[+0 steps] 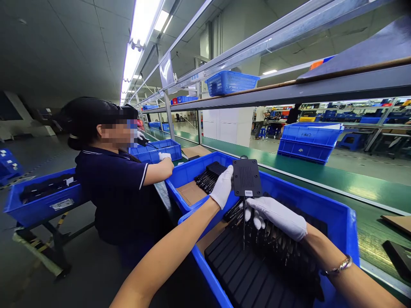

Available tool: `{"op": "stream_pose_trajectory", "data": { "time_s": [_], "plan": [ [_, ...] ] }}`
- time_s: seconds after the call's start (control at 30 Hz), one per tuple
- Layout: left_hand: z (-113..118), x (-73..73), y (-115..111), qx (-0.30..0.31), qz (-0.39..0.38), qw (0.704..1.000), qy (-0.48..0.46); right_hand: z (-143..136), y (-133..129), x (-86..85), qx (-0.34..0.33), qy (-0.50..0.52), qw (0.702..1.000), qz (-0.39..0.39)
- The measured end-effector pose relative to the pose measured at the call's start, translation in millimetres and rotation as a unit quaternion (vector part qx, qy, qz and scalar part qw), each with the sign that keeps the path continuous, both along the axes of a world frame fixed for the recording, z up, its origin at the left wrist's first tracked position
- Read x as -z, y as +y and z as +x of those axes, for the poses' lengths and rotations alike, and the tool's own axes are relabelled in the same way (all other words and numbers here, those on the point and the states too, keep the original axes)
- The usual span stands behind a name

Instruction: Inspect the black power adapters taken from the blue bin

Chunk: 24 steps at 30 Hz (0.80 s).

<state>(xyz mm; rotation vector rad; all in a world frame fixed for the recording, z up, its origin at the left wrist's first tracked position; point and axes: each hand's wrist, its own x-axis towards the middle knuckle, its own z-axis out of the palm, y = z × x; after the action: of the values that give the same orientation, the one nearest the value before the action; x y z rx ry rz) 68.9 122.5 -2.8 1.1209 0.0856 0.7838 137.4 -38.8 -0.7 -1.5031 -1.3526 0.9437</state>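
Far to the left of the left hand [223, 186], a blue bin [35, 205] with black things in it, up on a stand. Nearer to the left hand, on the same side, a person [109, 201] in a dark top, with a gloved hand [165, 156] at another blue bin [175, 149]. Just left of the left hand and a bit behind it, a middle blue bin [171, 188] with brown card [189, 194] and black parts [207, 182] inside. High above the left hand, a blue basket [233, 83] on a shelf. In the white-gloved left hand, with fingers closed on its left edge, a flat black box [248, 175] with a small white label, held up over the bins. Just under the box, the right hand [269, 214], gloved too and closed round its dark cord [244, 233]. Right below the right hand, a big blue bin [352, 239] with black boxes [240, 269] in a neat row and lots of cords. Past the right hand, a long green counter [349, 182] with stacked blue bins [308, 143] on it.
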Motion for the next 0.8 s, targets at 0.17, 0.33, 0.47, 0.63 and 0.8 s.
{"op": "stream_pose_trajectory", "data": {
  "time_s": [0.17, 0.33, 0.47, 0.63, 0.8],
  "plan": [
    [1.6, 3.5, 2.8, -0.007, 0.0, 1.0, -0.005, 0.2, 0.6, 0.1, -0.005, 0.014, 1.0, -0.002],
    [1.2, 3.8, 2.9, 0.002, 0.004, 1.0, 0.003, 4.8, 1.0, 5.3, -0.008, 0.023, 1.0, 0.0],
    [1.5, 4.7, 2.7, -0.001, 0.014, 1.0, 0.0, 3.2, 0.0, 4.0, -0.001, 0.006, 1.0, -0.004],
    [2.4, 6.6, 6.0, -0.003, 0.037, 0.999, -0.001, -1.4, 0.2, -0.6, 0.027, -0.048, 0.998, -0.011],
    [0.1, 8.7, -2.9, -0.03, 0.045, 0.998, 0.037, 1.3, 5.1, 0.8, 0.147, -0.188, 0.971, -0.023]
  ]
}}
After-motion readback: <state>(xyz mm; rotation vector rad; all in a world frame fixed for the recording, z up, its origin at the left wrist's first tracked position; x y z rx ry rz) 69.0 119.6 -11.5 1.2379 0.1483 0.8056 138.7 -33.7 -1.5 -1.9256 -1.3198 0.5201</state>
